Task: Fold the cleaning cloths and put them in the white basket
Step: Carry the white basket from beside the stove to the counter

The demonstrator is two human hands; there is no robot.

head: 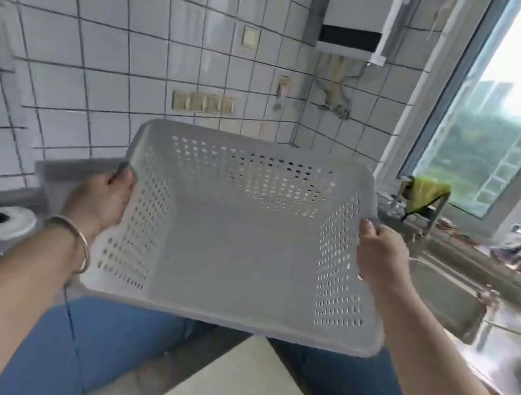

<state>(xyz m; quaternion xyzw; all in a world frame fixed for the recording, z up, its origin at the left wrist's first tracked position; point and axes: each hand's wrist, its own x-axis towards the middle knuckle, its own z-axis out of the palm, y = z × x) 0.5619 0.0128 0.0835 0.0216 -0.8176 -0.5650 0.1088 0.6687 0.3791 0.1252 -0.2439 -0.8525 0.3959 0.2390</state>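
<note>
white basket (231,255), perforated walls, nothing inside; tilted open side toward the camera; held aloft above the lap

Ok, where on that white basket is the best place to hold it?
By the rim on its two short sides, coming in from outside left and right. The white basket is wide and open-topped, with a protruding lip; the left hand and right hand already grip opposite edges there, which probably keeps it balanced. The perforated walls look less comfortable to pinch.
</note>
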